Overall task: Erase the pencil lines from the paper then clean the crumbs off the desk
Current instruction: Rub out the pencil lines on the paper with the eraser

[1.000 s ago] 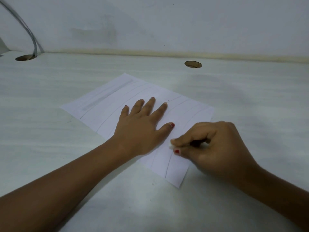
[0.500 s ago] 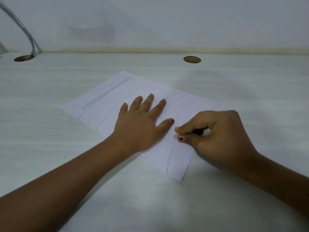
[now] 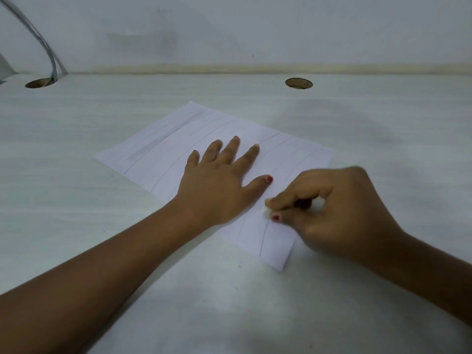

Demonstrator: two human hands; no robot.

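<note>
A white sheet of paper [image 3: 178,139] with several long pencil lines lies slanted on the pale desk [image 3: 76,226]. My left hand [image 3: 219,185] lies flat on the middle of the sheet, fingers spread and straight. My right hand [image 3: 332,213] is at the sheet's right side, thumb and forefinger pinching a small white eraser [image 3: 267,212] whose tip touches the paper. Most of the eraser is hidden by the fingers. A pencil line [image 3: 263,238] runs from below the eraser toward the near corner.
Two round cable holes are cut in the desk near the wall, one at the far left [image 3: 40,83] with grey cables [image 3: 48,52] running into it, one right of centre [image 3: 298,83]. A few dark specks [image 3: 239,265] dot the desk near the sheet.
My right hand with the eraser has slid away from me and back along the right part of the sheet. My left hand stays flat on the paper.
</note>
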